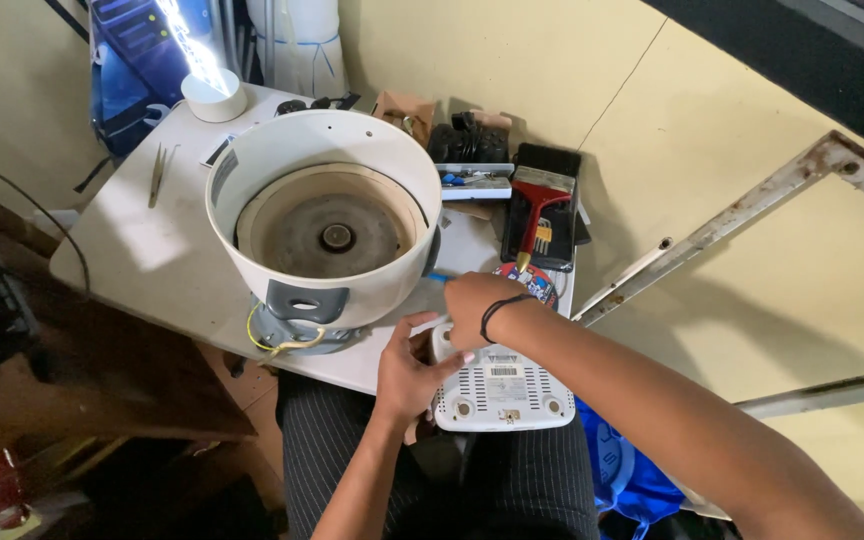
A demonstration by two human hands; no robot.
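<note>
White round housing (322, 215), grey-brown disc inside, grey handle piece at front. Yellow and white wires (272, 340) seen beneath it. White vented box (502, 390), pattern of small slots, held by left hand (407, 375). Black band worn at wrist of right hand (477, 305). Brush (540, 200): red handle, black bristles. White table (142, 250). White cup (214, 95). Black pinstriped trousers (512, 490). Blue bag (632, 475). Pale yellow wall (732, 120).

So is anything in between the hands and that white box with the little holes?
Nothing visible. The left hand already rests on the left edge of the white vented box, and the right hand is at its top edge, seemingly holding a blue-tipped tool. The big white round housing sits beside them, not between.
</note>
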